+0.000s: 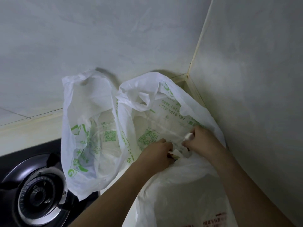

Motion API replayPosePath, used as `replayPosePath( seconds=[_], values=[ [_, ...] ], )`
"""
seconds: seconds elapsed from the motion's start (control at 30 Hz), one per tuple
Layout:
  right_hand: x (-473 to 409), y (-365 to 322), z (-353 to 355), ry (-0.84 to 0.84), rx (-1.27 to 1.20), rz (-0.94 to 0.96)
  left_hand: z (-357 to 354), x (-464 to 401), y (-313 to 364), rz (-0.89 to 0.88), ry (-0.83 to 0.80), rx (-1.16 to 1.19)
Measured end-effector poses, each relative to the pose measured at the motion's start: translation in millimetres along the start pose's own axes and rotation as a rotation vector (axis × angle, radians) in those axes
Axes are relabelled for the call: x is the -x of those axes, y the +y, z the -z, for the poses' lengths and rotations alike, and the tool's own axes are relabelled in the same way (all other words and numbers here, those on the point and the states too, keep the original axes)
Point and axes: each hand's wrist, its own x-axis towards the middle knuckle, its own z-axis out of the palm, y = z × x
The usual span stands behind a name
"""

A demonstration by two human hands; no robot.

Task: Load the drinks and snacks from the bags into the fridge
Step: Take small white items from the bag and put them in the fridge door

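Three white plastic bags stand on a counter in a wall corner. The left bag (86, 128) and the middle bag (147, 115) carry green print and gape open. A nearer bag (180, 190) with red print sits at the bottom right. My left hand (157, 153) reaches into the middle bag's mouth and pinches a small pale item there. My right hand (201, 140) grips a bunched twist of plastic at the bag's edge. What lies inside the bags is hidden by plastic. No fridge is in view.
A black gas hob with a round burner (36, 197) lies at the lower left, touching the left bag's base. Pale tiled walls (114, 38) close in behind and on the right. A cream counter edge (29, 128) runs along the back wall.
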Motion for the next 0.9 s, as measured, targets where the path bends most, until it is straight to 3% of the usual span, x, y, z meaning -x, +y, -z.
replayPosePath(
  seconds=[0.27,0.9],
  values=[
    [3.6,5.3,4.5,0.264,-0.053,-0.015,-3.4,-6.8,5.6,-0.07,-0.079,0.001],
    [3.4,12.3,5.1,0.258,-0.091,-0.038,-9.7,-13.3,12.1,-0.18,-0.096,-0.122]
  ],
)
